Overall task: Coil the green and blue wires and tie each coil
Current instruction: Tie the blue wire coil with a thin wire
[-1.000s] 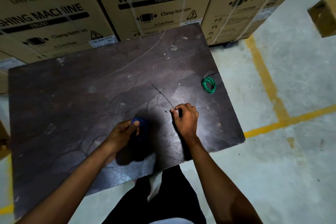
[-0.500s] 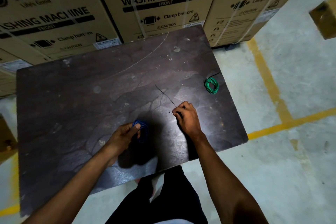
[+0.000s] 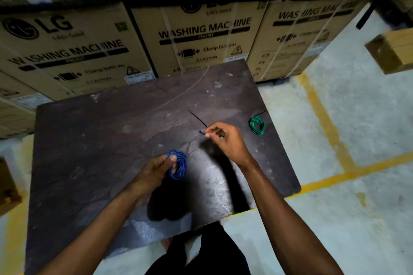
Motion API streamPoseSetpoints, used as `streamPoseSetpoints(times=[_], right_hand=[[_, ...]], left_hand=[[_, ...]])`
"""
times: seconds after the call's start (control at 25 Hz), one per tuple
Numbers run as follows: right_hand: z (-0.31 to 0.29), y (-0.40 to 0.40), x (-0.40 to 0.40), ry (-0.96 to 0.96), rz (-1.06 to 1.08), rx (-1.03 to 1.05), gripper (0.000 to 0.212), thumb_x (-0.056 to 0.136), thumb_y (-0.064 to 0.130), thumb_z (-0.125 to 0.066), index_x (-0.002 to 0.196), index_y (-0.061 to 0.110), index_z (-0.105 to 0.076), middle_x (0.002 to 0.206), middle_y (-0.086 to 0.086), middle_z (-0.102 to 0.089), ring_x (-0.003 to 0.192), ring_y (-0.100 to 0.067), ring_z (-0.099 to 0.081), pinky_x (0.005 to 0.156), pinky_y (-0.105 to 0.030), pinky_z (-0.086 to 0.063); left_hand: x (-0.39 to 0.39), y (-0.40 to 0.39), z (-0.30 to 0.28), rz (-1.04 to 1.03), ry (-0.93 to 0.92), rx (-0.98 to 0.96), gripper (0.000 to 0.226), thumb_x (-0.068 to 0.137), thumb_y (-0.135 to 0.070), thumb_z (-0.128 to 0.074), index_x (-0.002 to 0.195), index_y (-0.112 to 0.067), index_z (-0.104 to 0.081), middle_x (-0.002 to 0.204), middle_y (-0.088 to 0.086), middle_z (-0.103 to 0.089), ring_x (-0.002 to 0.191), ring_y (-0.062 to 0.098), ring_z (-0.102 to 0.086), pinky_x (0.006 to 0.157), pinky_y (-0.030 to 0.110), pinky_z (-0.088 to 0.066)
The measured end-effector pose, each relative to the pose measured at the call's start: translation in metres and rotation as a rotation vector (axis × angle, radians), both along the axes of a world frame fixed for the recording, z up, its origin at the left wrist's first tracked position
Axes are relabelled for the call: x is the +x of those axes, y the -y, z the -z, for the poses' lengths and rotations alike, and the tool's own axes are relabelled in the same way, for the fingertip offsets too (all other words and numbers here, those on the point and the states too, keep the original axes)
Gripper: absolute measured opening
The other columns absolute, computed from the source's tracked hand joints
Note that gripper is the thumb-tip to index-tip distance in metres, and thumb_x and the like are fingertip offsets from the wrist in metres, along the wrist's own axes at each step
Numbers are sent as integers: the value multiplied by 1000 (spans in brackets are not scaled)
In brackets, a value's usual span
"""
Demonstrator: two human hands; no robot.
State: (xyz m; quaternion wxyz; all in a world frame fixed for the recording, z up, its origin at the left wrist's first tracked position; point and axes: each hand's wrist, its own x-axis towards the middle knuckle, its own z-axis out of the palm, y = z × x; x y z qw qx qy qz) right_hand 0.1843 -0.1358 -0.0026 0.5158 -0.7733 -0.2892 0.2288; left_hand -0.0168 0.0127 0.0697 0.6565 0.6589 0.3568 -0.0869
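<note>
Blue coil [image 3: 178,165], green coil [image 3: 257,125], black tie [image 3: 198,119].

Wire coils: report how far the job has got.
Done: the green coil lies on the table with a black tie tail sticking out, so it looks tied. In hand: the left hand holds the blue coil; the right hand pinches a black tie. Left: tying the blue coil.
</note>
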Motion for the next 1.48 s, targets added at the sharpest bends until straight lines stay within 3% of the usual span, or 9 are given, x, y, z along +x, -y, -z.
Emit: streamPoseSetpoints(times=[0.12,0.32,0.48,0.64,0.76,0.88,0.96,1.28,1.48], right_hand=[[-42,-12,7,22,-40,62,28,82,3,-78,87,30,-71,88,-5,-76,73,-7,-65,72,-23,-53],[-113,-23,18,290,-70,148,12,83,1,-78,91,9,-78,87,-1,-74,78,-11,-69,73,-20,-54],[-167,-33,28,465,-84,250,9,86,3,-77,94,7,-78,89,-2,-76,83,-7,-69,75,-18,-53],[-205,-51,48,356,-11,322,12,89,4,-73,100,7,-78,95,-5,-77,89,-16,-74,83,-31,-60],[-228,-69,55,255,-16,414,12,90,0,-71,101,3,-76,94,-8,-76,82,-14,-72,74,-26,-59],[-240,-85,52,200,-40,492,12,91,-1,-69,102,0,-75,94,-15,-76,75,-20,-70,67,-34,-59],[-246,-93,51,160,-41,528,13,91,-2,-69,102,0,-74,94,-17,-76,74,-24,-70,67,-38,-59],[-278,-118,40,53,-84,649,14,93,-4,-66,103,1,-73,94,-21,-76,77,-26,-69,69,-36,-60],[-282,-122,18,13,-209,642,14,92,-8,-66,104,-4,-72,93,-18,-76,76,-24,-70,67,-30,-61]], left_hand=[[10,-6,-34,54,66,48,35,109,-17,-42,79,-1,-51,40,-8,-43,34,-2,-35,39,10,-24],[12,-10,-87,81,152,63,31,109,-7,-36,82,-1,-49,37,-9,-43,34,-4,-37,41,5,-29],[8,-27,-120,165,219,97,31,108,-5,-36,80,-3,-49,41,-8,-45,37,-4,-37,42,6,-29],[-4,-52,-147,335,291,111,32,110,-24,-40,92,-3,-57,57,-12,-46,49,-1,-29,47,13,-23],[-13,-65,-163,408,362,35,33,104,-37,-44,86,-11,-56,67,-8,-46,54,5,-25,50,17,-24],[-18,-70,-176,432,424,-15,40,99,-51,-54,88,-13,-58,74,4,-46,56,7,-26,51,19,-24],[-20,-75,-186,438,450,-37,43,94,-60,-59,89,-17,-61,75,0,-49,56,5,-28,51,17,-25],[-27,-76,-219,609,480,-61,43,94,-60,-58,83,-19,-54,73,0,-49,61,12,-29,56,34,-17],[-27,-79,-228,584,504,-17,45,93,-62,-58,82,-19,-53,74,0,-48,62,15,-25,55,31,-18]])
